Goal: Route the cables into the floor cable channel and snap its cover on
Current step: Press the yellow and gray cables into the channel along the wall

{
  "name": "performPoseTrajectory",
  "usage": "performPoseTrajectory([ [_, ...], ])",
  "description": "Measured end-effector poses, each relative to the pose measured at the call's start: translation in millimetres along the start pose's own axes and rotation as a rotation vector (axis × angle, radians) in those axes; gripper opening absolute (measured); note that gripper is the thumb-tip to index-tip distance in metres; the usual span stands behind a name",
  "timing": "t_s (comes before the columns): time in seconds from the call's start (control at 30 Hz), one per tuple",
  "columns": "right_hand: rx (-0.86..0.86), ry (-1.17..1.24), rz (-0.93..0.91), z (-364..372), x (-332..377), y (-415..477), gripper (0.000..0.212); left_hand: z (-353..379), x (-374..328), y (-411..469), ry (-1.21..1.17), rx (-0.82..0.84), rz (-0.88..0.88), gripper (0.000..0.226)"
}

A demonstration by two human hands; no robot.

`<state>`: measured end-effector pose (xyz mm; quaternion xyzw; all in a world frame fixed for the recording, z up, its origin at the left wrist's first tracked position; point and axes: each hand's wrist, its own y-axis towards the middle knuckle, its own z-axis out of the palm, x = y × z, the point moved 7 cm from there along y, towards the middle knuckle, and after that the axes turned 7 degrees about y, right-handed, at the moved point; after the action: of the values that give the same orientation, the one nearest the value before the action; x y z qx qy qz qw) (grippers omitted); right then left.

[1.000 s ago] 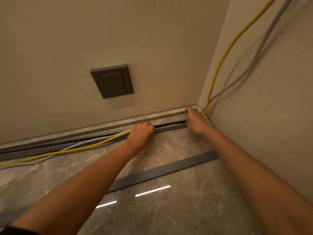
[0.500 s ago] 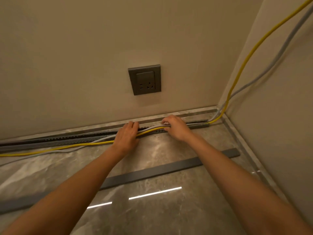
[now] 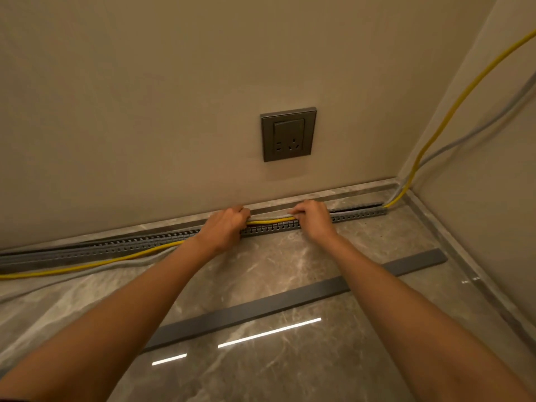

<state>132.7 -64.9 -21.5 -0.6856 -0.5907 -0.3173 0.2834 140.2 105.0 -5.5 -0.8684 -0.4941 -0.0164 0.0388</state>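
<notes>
A slotted grey floor cable channel runs along the foot of the back wall into the right corner. A yellow cable and a grey cable come down the right wall and enter the channel at the corner. My left hand and my right hand press down on the cables over the channel, about a hand's width apart, with the yellow cable showing between them. Left of my left hand both cables lie loose on the floor in front of the channel. The flat grey cover lies on the floor behind my forearms.
A dark wall socket sits on the back wall above my right hand. The floor is polished marble tile with a stone skirting strip. The right wall closes the corner.
Both hands have worked leftward along the channel away from the corner. The cable stretch near the corner now lies in the channel, and my view has shifted left.
</notes>
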Motion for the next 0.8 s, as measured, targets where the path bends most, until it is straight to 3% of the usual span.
performPoseTrajectory([
  [0.23,-0.122,-0.017,0.009,-1,-5,-5,0.013,-4,8,3,-0.197,-0.109,-0.031,0.004],
  [0.47,0.058,-0.190,-0.164,6,-2,-14,0.019,4,5,-4,-0.246,-0.179,-0.069,0.009],
  [0.67,-0.003,-0.495,-0.355,4,-2,-27,0.030,0,-13,1,-0.008,-0.149,-0.111,0.017],
  [0.8,-0.005,-0.483,-0.372,4,-4,-33,0.044,3,-30,3,0.084,-0.131,-0.049,0.020],
])
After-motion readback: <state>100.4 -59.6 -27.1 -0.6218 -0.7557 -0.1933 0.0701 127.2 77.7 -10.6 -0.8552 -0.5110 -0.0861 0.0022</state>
